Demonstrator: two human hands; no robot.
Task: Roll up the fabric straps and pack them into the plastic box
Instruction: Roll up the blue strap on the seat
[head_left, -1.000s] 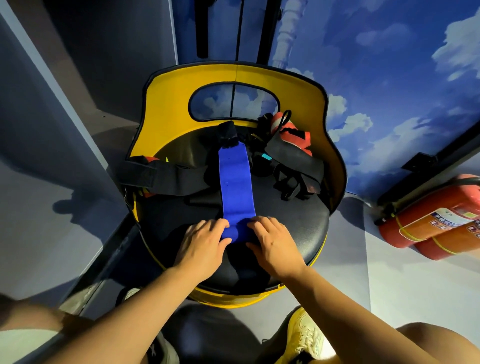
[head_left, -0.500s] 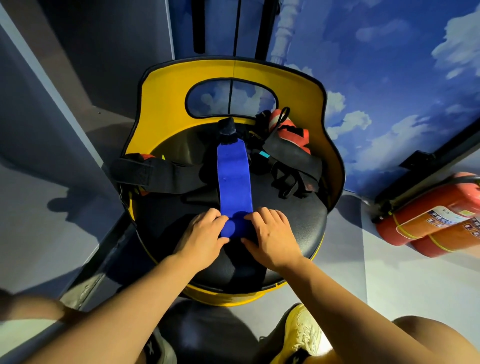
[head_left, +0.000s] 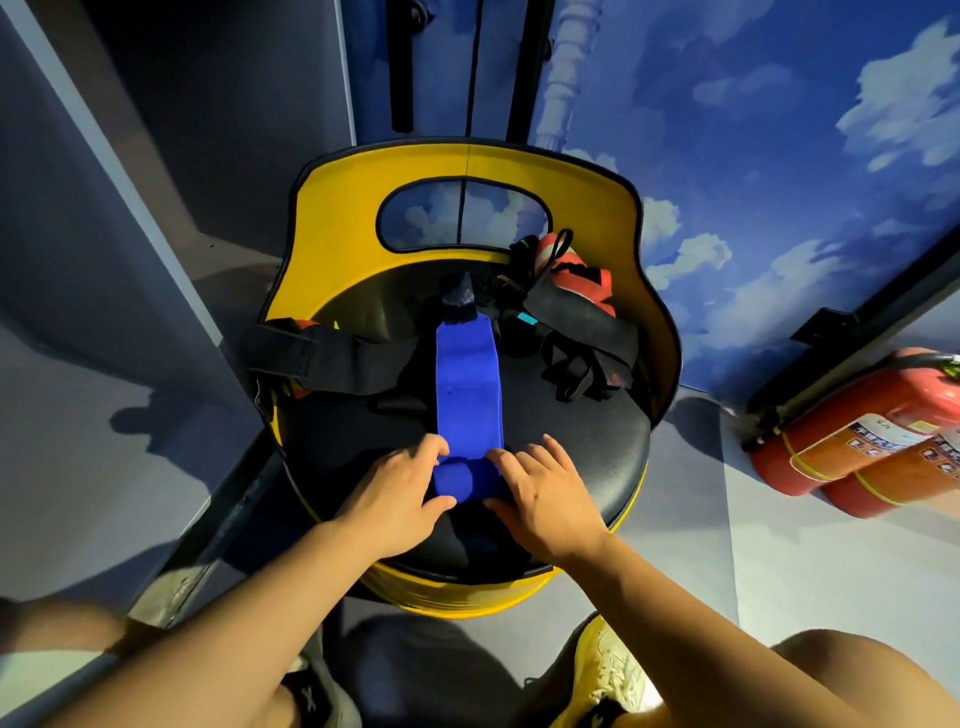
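A blue fabric strap (head_left: 467, 384) lies lengthwise on the black seat of a yellow chair (head_left: 587, 447), its near end wound into a small roll (head_left: 457, 480). My left hand (head_left: 395, 493) grips the roll's left end with thumb below and fingers on top. My right hand (head_left: 545, 493) holds its right end the same way. Black straps (head_left: 332, 356) lie across the seat's left side. A tangle of black and red-orange straps (head_left: 571, 306) sits at the back right. No plastic box is in view.
The chair's yellow backrest (head_left: 332, 223) curves round the far side of the seat. Two red fire extinguishers (head_left: 852, 441) lie on the floor at the right. A grey wall panel (head_left: 104, 218) stands close on the left. My knees and yellow shoe (head_left: 608, 675) are below.
The rolled end of the blue strap has grown thicker and travelled a little away from me, with both hands following it. The flat part is shorter.
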